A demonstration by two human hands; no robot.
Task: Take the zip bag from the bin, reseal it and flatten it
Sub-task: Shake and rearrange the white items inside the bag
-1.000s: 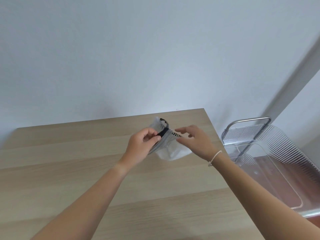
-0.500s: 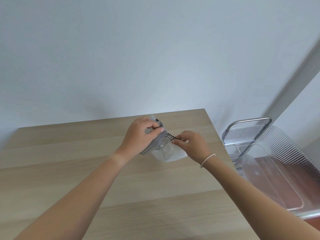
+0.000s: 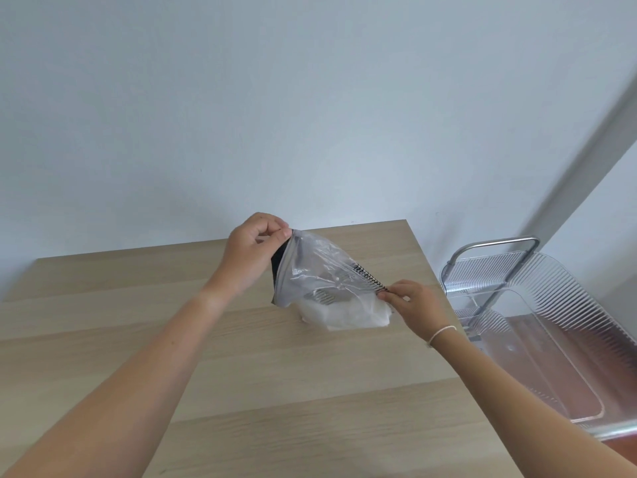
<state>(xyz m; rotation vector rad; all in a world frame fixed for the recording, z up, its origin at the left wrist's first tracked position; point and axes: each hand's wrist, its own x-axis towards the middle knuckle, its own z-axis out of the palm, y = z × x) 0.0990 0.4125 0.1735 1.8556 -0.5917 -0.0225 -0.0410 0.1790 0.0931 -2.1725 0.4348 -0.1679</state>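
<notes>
Half a second before, both hands had been bunched close together over the bag's mouth; since then they had drawn apart, the left rising toward the far side of the table and the right dropping toward the right-hand edge, so that the top of the bag was pulled out taut between them.

Nearest the camera, two bare forearms reached out over the pale wooden table [image 3: 144, 339]. A thin white band [image 3: 442, 332] circled the right wrist. The right hand [image 3: 412, 307] was closed in a pinch, thumb and fingertips clamped on the lower right end of the striped zip strip. Just beyond it, the zip bag [image 3: 320, 270] stood on the tabletop, its clear upper part stretched into a slanted sheet and its white, crumpled lower part resting on the wood. The left hand [image 3: 250, 253] was curled shut higher up, thumb and forefinger pinching the bag's upper left corner, with a dark band of the bag running down beside the palm.

Off the table's right edge sat the clear ribbed bin [image 3: 565, 326] in a metal frame, well apart from the bag. Farthest back rose a plain pale wall [image 3: 310, 98].
</notes>
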